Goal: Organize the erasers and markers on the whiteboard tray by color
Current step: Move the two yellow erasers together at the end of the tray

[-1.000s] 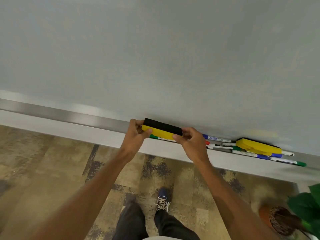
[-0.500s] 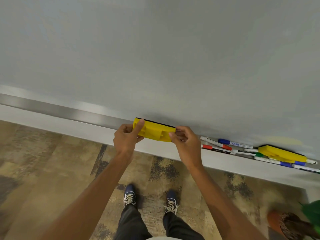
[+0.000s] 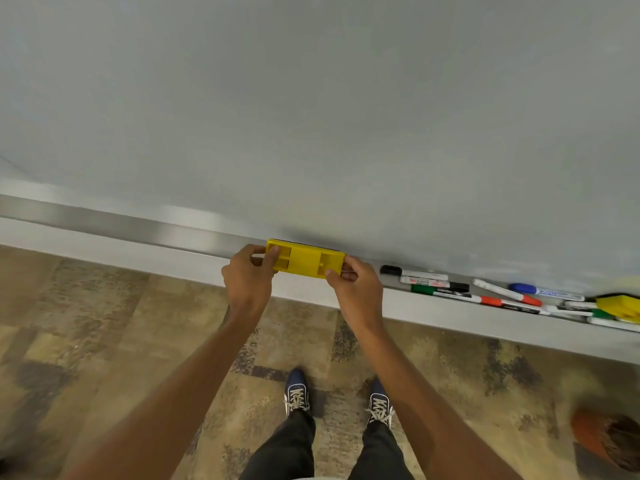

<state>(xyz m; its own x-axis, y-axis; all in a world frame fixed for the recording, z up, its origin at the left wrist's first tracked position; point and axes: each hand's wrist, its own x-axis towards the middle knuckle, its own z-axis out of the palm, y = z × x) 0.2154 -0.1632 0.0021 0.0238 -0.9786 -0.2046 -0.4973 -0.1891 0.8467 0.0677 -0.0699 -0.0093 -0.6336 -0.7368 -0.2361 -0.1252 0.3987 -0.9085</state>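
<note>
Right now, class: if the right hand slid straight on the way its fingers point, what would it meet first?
The right hand already grips the yellow eraser; past that, probably the whiteboard, though depth is unclear.

A patterned brown carpet (image 3: 104,323) is seen below the board. Two dark blue sneakers (image 3: 297,393) with white laces are planted on it, and a brown pot (image 3: 602,438) is partly cut off at the lower right.
</note>
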